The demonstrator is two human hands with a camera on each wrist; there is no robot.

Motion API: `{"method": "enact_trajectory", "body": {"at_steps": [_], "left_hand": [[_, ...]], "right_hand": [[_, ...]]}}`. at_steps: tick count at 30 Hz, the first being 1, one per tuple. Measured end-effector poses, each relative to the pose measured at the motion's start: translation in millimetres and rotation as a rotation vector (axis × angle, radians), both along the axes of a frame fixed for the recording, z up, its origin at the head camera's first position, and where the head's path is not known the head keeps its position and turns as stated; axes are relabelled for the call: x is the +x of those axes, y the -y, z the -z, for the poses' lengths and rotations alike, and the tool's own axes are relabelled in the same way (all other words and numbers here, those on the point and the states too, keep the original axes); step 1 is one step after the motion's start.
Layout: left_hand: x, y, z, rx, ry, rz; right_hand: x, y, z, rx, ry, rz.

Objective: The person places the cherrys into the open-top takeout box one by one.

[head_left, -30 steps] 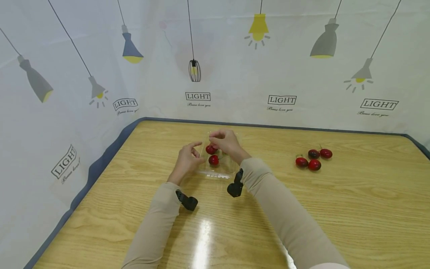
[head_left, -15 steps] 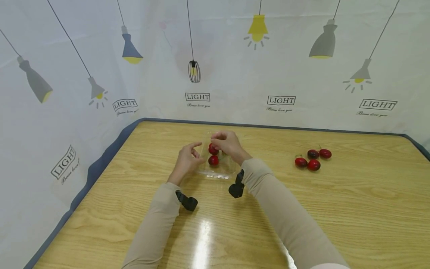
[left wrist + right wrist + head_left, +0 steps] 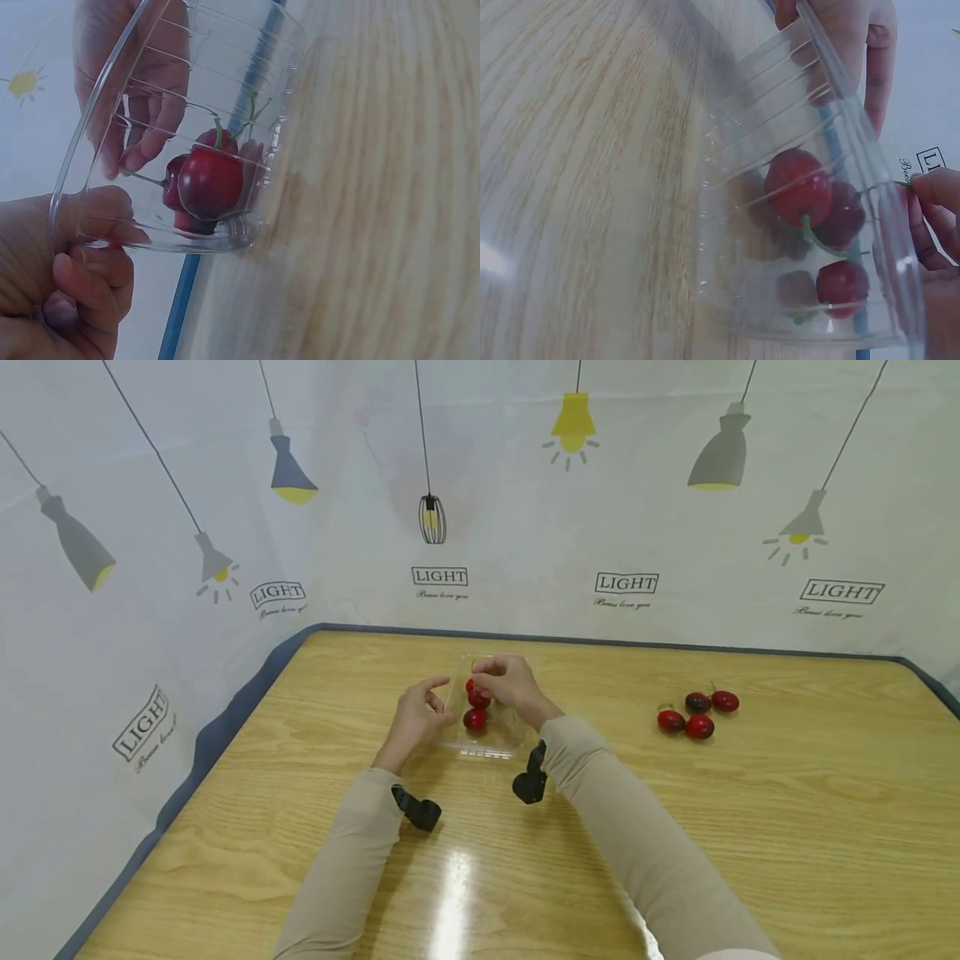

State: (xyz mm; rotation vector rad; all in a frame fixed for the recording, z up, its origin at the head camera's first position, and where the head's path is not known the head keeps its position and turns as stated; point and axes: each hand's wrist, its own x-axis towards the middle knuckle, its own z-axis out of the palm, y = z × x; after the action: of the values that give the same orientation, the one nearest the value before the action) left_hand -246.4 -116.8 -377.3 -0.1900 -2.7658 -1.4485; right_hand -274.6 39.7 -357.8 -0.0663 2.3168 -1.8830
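A clear plastic box [image 3: 489, 752] holds several dark red cherries [image 3: 476, 720] with green stems. My right hand [image 3: 512, 682] reaches over the box and pinches a cherry's thin stem [image 3: 901, 183] between thumb and finger. That cherry hangs close beside the others inside the box, partly hidden behind them in the left wrist view. At the box's left side my left hand [image 3: 418, 714] rests against the rim, thumb and index finger apart. One large red cherry [image 3: 211, 182] stands out in front through the transparent wall.
To the right on the wooden table [image 3: 787, 810] lie two stemmed pairs of cherries, a nearer pair [image 3: 700, 727] and a farther pair [image 3: 724, 702]. A white curtain printed with lamps [image 3: 510, 510] stands along the back and left edges.
My right hand has shifted slightly toward me and right, and the cherry beneath it has moved the same way. Another red cherry now shows behind it. My left hand has stayed put.
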Motion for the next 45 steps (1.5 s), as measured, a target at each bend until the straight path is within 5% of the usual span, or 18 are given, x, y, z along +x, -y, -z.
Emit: {"method": "enact_trajectory", "body": {"at_steps": [45], "left_hand": [[0.1,-0.4,-0.3,0.018,-0.006,0.01]], "right_hand": [[-2.4,-2.9,5.8,0.04,0.021,0.004]]}}
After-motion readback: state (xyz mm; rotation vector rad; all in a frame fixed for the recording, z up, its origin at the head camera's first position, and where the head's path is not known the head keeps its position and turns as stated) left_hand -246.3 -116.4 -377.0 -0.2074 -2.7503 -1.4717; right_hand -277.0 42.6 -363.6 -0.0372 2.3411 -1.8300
